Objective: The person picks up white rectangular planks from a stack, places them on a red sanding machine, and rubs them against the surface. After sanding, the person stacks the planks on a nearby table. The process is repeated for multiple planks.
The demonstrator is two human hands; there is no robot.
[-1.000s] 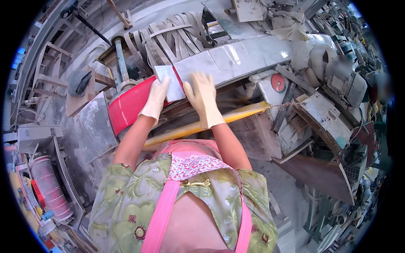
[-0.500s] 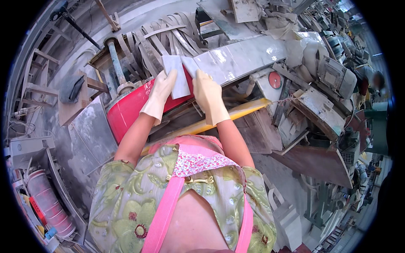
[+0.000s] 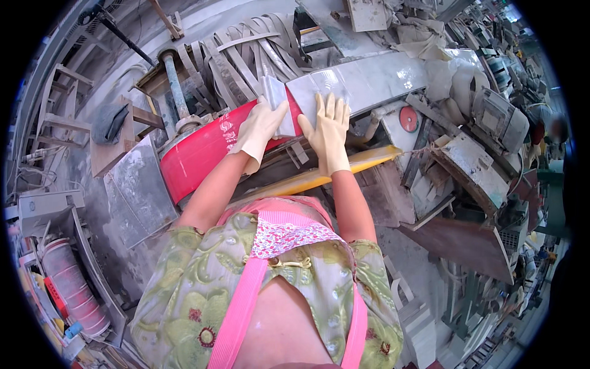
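Observation:
My left hand (image 3: pixel 261 126), in a cream rubber glove, is closed around a pale grey-white rectangular tile (image 3: pixel 276 92) held over the end of a red panel (image 3: pixel 203 154). It may be more than one tile stacked together; I cannot tell. My right hand (image 3: pixel 330 126), gloved alike, has its fingers spread and holds nothing. Its fingertips reach the near edge of a long row of glossy grey-white tiles (image 3: pixel 381 74) stretching away to the right. Whether they touch the row is unclear.
A yellow bar (image 3: pixel 307 181) runs between me and the bench. Grey belts (image 3: pixel 230 64) hang behind the red panel. Left of it stand a dusty grey sheet (image 3: pixel 140 197) and a wooden stand with a dark cloth (image 3: pixel 109 122). Dusty machine parts (image 3: pixel 470 163) lie to the right.
The right hand has let go of its tile and spread open, shifting right toward the row. The left hand has moved slightly right, its tile now turned more edge-on.

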